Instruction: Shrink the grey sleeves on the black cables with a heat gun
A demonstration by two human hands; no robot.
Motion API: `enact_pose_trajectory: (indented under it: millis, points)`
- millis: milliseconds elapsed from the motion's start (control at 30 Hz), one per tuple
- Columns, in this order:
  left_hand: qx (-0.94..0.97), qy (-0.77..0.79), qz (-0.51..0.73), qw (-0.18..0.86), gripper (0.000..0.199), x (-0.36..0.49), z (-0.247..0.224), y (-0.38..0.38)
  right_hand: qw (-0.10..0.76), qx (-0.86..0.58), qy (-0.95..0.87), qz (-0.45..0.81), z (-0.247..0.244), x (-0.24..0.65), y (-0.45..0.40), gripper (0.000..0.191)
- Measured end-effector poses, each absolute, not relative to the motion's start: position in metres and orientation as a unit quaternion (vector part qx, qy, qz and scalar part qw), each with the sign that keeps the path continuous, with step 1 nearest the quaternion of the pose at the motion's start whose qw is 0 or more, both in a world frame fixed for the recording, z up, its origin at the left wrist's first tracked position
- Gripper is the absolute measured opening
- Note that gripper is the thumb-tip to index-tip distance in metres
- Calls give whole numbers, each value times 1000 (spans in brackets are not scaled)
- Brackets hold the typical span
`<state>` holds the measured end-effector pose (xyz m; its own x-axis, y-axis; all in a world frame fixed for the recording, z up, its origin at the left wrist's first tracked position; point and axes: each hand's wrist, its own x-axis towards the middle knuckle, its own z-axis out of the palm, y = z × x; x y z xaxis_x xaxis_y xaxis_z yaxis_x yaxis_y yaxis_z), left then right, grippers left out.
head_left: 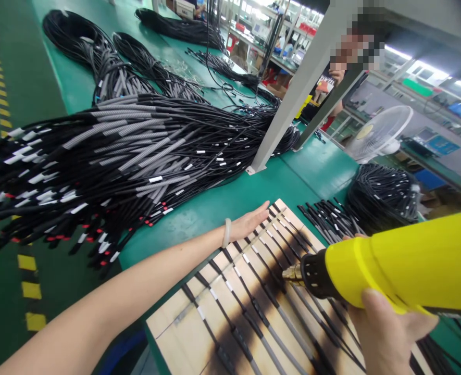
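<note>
My right hand [386, 323] is closed round a yellow heat gun [410, 260] at the right. Its metal nozzle points left, over the cables near the middle of a wooden board [167, 325]. Scorch marks darken the board. Several black and grey cables [249, 260] with white labels lie side by side across it. My left hand [248, 223], with a pale bangle at the wrist, rests at the board's far left edge beside the cable ends, its fingers stretched out and holding nothing.
A large bundle of black cables [167, 140] spreads over the green table [222, 200]. A grey metal post [293, 99] rises behind the board. Coiled cables [384, 192] and a white fan [382, 133] are at the right. A person [324, 86] stands beyond the posts.
</note>
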<state>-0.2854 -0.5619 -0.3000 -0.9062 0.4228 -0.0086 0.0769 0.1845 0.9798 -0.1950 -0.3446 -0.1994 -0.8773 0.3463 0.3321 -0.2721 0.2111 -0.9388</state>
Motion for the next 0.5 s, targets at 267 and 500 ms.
enact_pose_trajectory:
  millis: [267,500]
  points:
    - [167,756,617,143,94,-288,-307,-563,292,-78,-686,662,-206,-212,-343,55]
    - [170,761,611,135,99,-285,-299,-560,270,-48,-641,717,-205,-210,-345,55]
